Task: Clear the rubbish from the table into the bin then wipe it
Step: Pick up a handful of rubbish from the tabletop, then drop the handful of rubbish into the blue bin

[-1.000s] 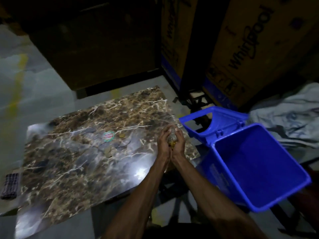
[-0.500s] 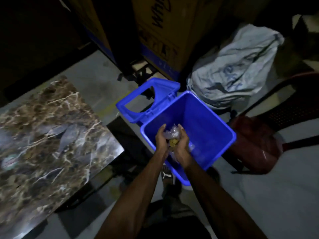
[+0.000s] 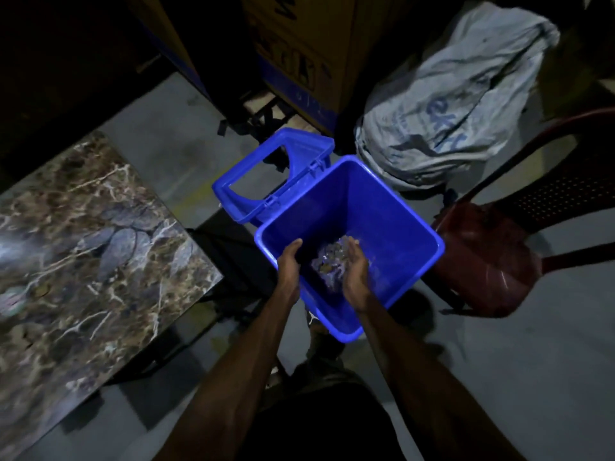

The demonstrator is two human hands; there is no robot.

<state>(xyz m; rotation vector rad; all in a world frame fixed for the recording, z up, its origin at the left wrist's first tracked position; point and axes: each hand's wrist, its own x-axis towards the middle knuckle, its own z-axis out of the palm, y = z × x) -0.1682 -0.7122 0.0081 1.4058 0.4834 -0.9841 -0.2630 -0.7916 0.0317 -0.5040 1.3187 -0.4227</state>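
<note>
Hands: left hand (image 3: 290, 263) and right hand (image 3: 356, 271) both over the mouth of the bin, palms turned toward each other, a gap between them.
Grip, left: released; fingers straight and relaxed, holding nothing, fingertips over the bin's near-left rim.
Grip, right: released; fingers loosely extended, nothing pinched; the rubbish shows just beside its palm, and contact cannot be told through the blur.
Rubbish: crumpled clear plastic with small yellowish bits (image 3: 330, 263), between the two hands and inside the bin's opening; whether it is falling or resting on the bottom cannot be told.
Bin: blue plastic bin (image 3: 396, 224), square mouth open upward, standing on the grey floor.
Lid: blue lid frame (image 3: 266, 181) hinged at the bin's far-left edge, swung back and open.
Table: marble-patterned table (image 3: 83, 247) to the left of the bin, apart from it; a small round sticker-like item (image 3: 13, 299) blurred near its left edge.
Surroundings: red plastic chair (image 3: 492, 261) right of the bin; pale printed sack (image 3: 459, 98) behind it; cardboard boxes (image 3: 299, 44) at the back.
</note>
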